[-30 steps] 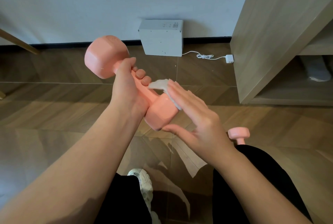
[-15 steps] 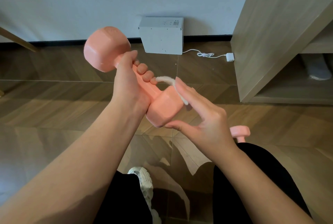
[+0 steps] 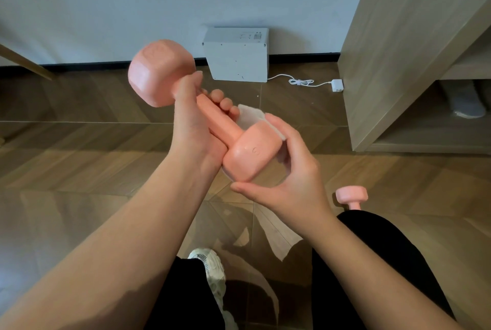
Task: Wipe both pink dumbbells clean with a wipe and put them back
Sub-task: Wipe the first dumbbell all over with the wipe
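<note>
The pink dumbbell (image 3: 223, 125) is up in front of me, tilted, its far head toward the wall and its near head low. My left hand (image 3: 194, 122) grips the handle, fingers wrapped right round it. My right hand (image 3: 289, 170) cups the near head, fingers curled over its far side and pressing the white wipe (image 3: 252, 117) against it, thumb underneath. The second dumbbell (image 3: 352, 195) stands on the wooden floor (image 3: 79, 159) just beside my right knee. By the wall sits a white box (image 3: 236, 56), and a wooden cabinet (image 3: 398, 50) stands to its right.
</note>
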Demonstrator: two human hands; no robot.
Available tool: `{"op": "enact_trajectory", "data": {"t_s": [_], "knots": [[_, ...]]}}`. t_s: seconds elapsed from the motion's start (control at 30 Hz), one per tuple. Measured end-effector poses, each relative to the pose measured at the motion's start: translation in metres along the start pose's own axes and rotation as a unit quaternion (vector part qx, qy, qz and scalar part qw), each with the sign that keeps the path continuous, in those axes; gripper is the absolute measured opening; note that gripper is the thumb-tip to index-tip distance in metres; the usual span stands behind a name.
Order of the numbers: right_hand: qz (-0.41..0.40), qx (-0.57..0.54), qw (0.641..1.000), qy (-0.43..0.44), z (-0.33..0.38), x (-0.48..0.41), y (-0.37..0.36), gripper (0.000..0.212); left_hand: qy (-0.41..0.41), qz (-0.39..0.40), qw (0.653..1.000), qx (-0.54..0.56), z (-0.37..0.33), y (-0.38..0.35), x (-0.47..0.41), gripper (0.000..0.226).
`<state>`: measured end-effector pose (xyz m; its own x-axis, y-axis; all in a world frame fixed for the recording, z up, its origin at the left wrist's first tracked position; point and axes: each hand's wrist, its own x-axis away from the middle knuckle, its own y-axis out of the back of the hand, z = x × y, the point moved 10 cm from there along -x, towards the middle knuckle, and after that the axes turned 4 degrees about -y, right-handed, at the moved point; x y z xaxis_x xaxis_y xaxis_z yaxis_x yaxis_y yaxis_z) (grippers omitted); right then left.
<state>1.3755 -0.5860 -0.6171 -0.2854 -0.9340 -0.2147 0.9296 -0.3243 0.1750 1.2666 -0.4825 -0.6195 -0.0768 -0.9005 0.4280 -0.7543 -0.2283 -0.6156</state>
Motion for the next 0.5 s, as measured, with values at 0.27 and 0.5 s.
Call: {"op": "enact_trajectory", "data": {"t_s": [0.27, 0.5], "knots": [[0.025, 0.238, 0.942, 0.236, 0.034, 0.011, -0.011, 0.080, 0.072, -0.127, 0.989, -0.006, 0.017, 0.029, 0.000, 0.026], [0.028, 0.232, 0.944, 0.231, 0.036, 0.007, -0.012, 0.075, 0.040, -0.135, 0.990, 0.000, 0.008, 0.032, -0.005, 0.028]]}}
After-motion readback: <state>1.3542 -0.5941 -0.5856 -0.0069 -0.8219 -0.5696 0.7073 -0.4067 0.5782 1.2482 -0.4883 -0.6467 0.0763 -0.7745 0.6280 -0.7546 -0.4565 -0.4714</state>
